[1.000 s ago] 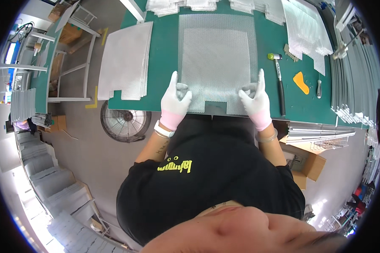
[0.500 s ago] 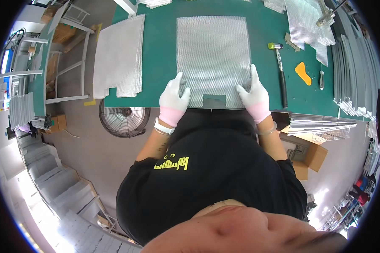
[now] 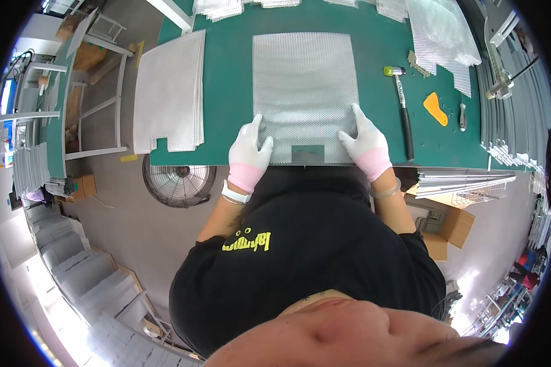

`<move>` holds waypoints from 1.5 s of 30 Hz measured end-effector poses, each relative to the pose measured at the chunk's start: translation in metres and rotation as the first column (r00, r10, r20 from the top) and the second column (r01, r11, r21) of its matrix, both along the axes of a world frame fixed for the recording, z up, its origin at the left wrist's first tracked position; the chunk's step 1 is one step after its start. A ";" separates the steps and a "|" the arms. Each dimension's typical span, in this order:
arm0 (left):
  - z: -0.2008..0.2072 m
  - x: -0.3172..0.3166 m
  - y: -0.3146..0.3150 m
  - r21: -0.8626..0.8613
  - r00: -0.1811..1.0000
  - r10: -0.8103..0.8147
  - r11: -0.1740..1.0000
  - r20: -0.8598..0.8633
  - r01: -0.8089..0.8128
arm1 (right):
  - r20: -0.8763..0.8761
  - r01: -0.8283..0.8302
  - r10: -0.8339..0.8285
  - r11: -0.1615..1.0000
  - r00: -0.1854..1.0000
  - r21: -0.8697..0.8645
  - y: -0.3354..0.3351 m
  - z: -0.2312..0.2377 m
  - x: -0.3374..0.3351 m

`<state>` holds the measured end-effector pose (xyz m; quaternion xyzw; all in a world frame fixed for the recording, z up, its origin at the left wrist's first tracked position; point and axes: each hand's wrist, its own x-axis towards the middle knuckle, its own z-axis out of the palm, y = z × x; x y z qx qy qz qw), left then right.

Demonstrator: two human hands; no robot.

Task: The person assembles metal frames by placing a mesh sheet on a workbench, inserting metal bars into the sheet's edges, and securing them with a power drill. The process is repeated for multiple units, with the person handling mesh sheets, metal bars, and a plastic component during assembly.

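A silvery mesh sheet (image 3: 306, 92) lies on the green tabletop (image 3: 226, 92), with a rectangular notch in its near edge. My left hand (image 3: 249, 150), in a white glove with a pink cuff, grips the sheet's left side near the front corner. On the opposite side, my right hand (image 3: 366, 144), gloved the same way, holds the right edge. Both thumbs point inward over the sheet, while the other fingers run along its sides and are partly hidden.
Left of the sheet is a stack of pale notched sheets (image 3: 168, 92). To the right lie a mallet (image 3: 404, 110), a yellow foot-shaped piece (image 3: 435, 109) and a screwdriver (image 3: 463, 116). More mesh sheets (image 3: 441, 30) rest at the far right. A floor fan (image 3: 180, 180) stands below the table's front edge.
The whole view has shifted slightly, so the table sits a little lower in the picture. Both hands keep their hold at the sheet's sides, with little visible movement against the table.
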<state>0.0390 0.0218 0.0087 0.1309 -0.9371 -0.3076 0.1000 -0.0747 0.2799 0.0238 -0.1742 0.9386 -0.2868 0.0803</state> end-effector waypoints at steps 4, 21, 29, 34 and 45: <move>0.013 -0.004 0.002 0.093 0.991 0.014 0.995 0.136 -0.027 | 0.025 -0.023 0.021 0.998 0.999 0.064 0.000 0.002 -0.002; 0.025 -0.059 -0.030 -0.364 0.951 -0.219 0.886 0.217 0.287 | -0.365 -0.047 0.120 0.978 0.923 0.203 -0.049 0.076 -0.200; 0.049 -0.058 -0.021 -0.257 0.957 -0.223 0.951 -0.188 0.171 | -0.130 0.297 -0.268 0.826 0.955 0.479 -0.147 0.047 -0.370; 0.037 -0.020 -0.035 -0.151 0.979 -0.124 0.984 -0.159 0.100 | -0.126 0.177 -0.133 0.865 0.983 0.470 -0.132 0.075 -0.385; 0.053 -0.057 -0.028 0.022 0.931 -0.289 0.953 -0.222 0.301 | 0.290 0.313 -0.176 0.121 0.941 -0.942 -0.100 0.085 -0.404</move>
